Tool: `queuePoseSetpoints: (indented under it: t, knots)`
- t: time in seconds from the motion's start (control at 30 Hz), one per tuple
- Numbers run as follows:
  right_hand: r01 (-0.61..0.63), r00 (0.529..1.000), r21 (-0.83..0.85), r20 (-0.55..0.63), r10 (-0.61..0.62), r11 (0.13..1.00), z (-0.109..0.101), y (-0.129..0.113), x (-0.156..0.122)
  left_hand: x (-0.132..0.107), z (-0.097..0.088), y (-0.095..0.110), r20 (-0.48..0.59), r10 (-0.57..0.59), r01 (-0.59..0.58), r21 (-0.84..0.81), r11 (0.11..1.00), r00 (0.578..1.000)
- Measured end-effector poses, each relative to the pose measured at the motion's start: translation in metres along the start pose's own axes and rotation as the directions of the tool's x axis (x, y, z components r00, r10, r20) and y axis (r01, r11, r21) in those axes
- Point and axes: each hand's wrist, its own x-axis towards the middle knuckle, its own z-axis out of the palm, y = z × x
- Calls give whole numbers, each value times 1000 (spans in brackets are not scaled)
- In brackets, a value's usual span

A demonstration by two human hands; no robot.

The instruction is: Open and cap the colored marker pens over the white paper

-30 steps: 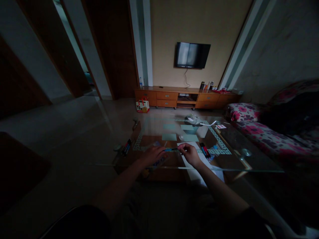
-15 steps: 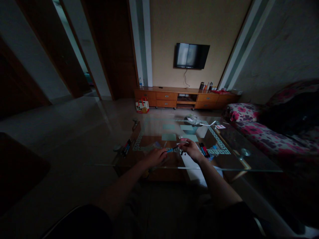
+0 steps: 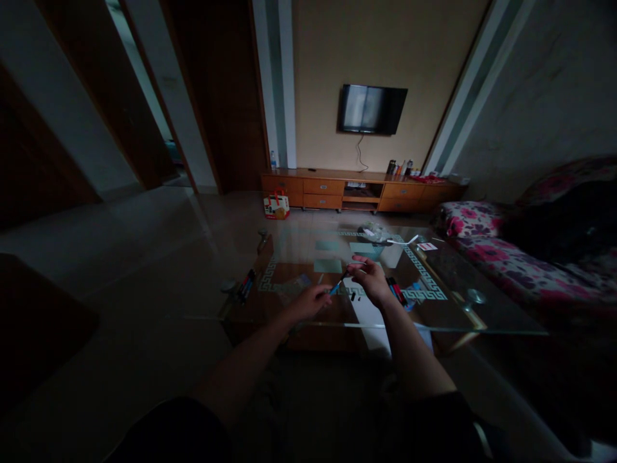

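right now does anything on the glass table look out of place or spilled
Slightly odd: two small black pieces lie loose near the blue pen in the left hand, apart from the grouped pens. No spill shows, but it's dim.

Left hand (image 3: pixel 310 302) gripping a blue pen (image 3: pixel 335 287), right hand (image 3: pixel 370 279) at its dark end; glass table (image 3: pixel 501 316) beneath, television (image 3: pixel 373 109) beyond

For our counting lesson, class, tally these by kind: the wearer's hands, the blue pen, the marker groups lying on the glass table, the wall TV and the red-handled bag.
Hands: 2 (left hand, right hand)
Blue pen: 1
Marker groups: 2 (left group, right group)
TV: 1
Bag: 1
Total: 7
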Motion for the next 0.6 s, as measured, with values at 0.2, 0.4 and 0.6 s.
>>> queuePoseSetpoints:
  t: [0.2,0.4,0.6]
  knots:
    - [79,993,-43,-79,-82,996,4,3,5,6,13,-2,-32,24,-25,-10,1000,999]
    - [123,979,-15,-165,-124,992,2,4,8,13,17,-2,-102,41,-35,62,997,994]
    - [167,959,-38,-225,-172,985,1,-2,7,15,19,-6,-127,44,-33,91,995,991]
